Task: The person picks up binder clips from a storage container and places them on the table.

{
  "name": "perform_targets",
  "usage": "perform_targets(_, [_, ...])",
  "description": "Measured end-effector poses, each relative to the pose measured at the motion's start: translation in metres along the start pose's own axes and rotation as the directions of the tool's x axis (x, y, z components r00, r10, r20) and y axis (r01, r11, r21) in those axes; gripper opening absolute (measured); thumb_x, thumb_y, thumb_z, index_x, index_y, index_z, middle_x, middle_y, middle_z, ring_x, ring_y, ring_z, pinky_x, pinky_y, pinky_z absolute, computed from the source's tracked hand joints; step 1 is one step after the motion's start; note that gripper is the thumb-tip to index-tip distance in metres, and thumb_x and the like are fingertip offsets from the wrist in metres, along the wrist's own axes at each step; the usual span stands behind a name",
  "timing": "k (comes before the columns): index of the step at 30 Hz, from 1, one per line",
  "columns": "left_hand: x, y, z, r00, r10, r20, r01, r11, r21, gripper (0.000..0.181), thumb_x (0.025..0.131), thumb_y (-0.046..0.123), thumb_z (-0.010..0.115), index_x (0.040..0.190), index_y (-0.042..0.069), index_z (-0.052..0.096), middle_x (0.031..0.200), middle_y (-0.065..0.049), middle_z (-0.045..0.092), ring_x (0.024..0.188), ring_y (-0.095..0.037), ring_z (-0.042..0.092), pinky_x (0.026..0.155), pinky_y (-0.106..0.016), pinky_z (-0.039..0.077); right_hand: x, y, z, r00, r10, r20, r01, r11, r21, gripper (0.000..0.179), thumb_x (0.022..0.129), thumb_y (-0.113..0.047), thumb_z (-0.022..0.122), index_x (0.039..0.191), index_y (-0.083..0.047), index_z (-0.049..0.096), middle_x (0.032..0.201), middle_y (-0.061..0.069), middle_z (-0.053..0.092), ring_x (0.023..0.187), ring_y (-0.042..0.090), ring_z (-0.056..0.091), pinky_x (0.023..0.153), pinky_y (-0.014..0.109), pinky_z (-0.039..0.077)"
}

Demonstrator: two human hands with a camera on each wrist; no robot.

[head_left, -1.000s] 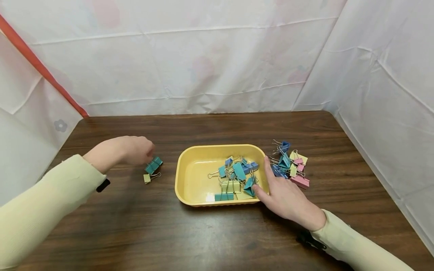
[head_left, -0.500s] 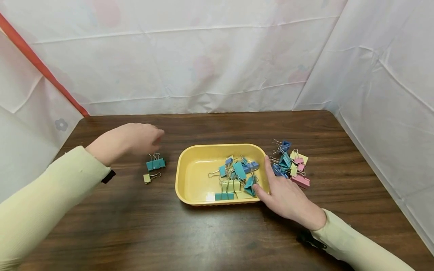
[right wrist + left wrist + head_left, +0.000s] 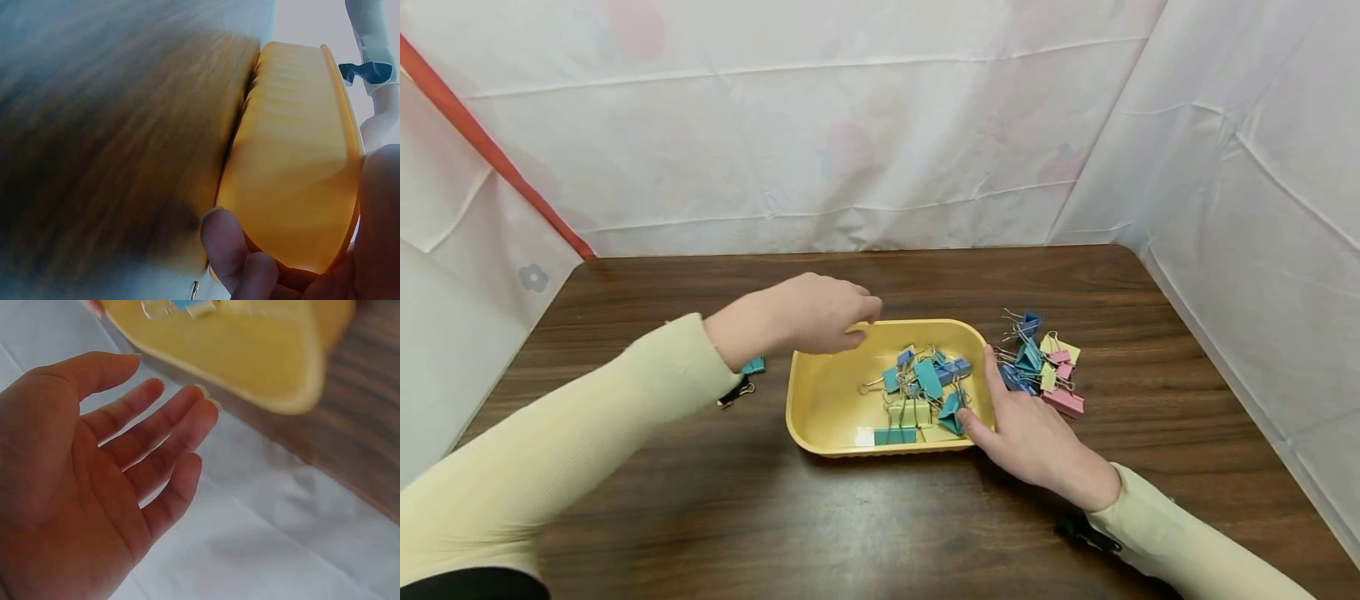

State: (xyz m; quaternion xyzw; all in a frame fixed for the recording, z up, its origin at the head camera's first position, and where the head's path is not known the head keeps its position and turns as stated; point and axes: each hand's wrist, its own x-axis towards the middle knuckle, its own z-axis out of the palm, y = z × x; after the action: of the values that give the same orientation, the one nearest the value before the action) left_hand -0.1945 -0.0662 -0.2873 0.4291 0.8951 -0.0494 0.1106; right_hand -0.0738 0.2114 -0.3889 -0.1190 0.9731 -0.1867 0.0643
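A yellow plastic bin [image 3: 820,446] sits mid-table, with several teal, blue and yellow binder clips [image 3: 928,379] heaped toward its right half. My left hand [image 3: 812,315] hovers over the bin's back rim. In the left wrist view its palm [image 3: 81,481] holds nothing, and the fingers are loosely bent and apart. My right hand [image 3: 1037,437] grips the bin's right end. Its thumb lies over the near rim, while fingertips [image 3: 225,240] curl against the outer wall in the right wrist view. Left of the bin, a teal binder clip [image 3: 754,365] is partly hidden by my left sleeve.
Several blue, teal, yellow and pink binder clips [image 3: 1045,362] lie piled right of the bin, just beyond my right hand. Near the left sleeve, a small clip [image 3: 745,390] is mostly covered. White curtains [image 3: 850,150] hang behind and beside the wooden table [image 3: 865,533].
My left hand has left the teal clip at the left and travelled rightward to the bin. That clip now sits turned on the table. The right hand has stayed on the bin.
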Motion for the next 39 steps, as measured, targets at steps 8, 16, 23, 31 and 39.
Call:
perform_targets(8, [0.033,0.027,0.020,0.994,0.062,0.092,-0.064,0.998,0.019,0.036,0.099,0.024,0.054,0.133,0.016,0.058,0.123,-0.001,0.063,0.094,-0.017,0.063,0.075,-0.040,0.052,0.001,-0.001,0.001,1.000,-0.001,0.009,0.001,1.000,0.012,0.095,0.097,-0.055,0.051,0.159,-0.004,0.000,0.057,0.000,0.045,0.046,0.013,0.043,0.042,0.033,0.032])
perform_targets(16, [0.050,0.042,0.035,0.992,0.083,0.098,-0.095,0.987,0.128,0.026,0.100,0.021,0.054,0.124,0.014,0.062,0.085,0.001,0.062,0.059,-0.013,0.048,0.052,-0.029,0.037,0.002,-0.001,0.002,1.000,-0.004,0.002,0.003,1.000,0.013,0.094,0.097,-0.054,0.052,0.160,-0.005,0.001,0.056,0.000,0.045,0.046,0.013,0.043,0.041,0.033,0.033])
perform_targets(23, [0.058,0.049,0.039,0.995,0.061,0.079,-0.072,0.986,0.151,0.014,0.100,0.013,0.051,0.097,0.015,0.064,0.072,0.002,0.052,0.057,-0.012,0.036,0.051,-0.028,0.032,0.002,-0.001,0.002,1.000,0.002,0.007,-0.002,1.000,0.016,0.095,0.097,-0.054,0.052,0.160,-0.005,0.000,0.057,0.000,0.045,0.047,0.014,0.044,0.042,0.033,0.033])
perform_targets(31, [0.059,0.049,0.038,0.995,0.059,0.086,-0.068,0.991,0.112,0.015,0.100,0.010,0.054,0.091,0.014,0.064,0.080,0.000,0.059,0.060,-0.012,0.042,0.054,-0.027,0.036,0.002,-0.002,0.001,1.000,0.007,0.013,-0.007,1.000,0.016,0.095,0.097,-0.053,0.052,0.160,-0.005,0.000,0.057,0.000,0.045,0.048,0.014,0.044,0.042,0.033,0.033])
perform_targets(39, [0.037,0.034,0.015,0.998,0.023,0.058,-0.024,1.000,0.014,0.018,0.094,0.000,0.053,0.099,0.009,0.068,0.085,-0.003,0.061,0.066,-0.016,0.052,0.060,-0.031,0.046,0.002,-0.002,0.001,1.000,0.001,0.006,-0.001,1.000,0.015,0.095,0.097,-0.054,0.052,0.159,-0.005,0.001,0.057,0.000,0.045,0.047,0.013,0.043,0.041,0.033,0.032])
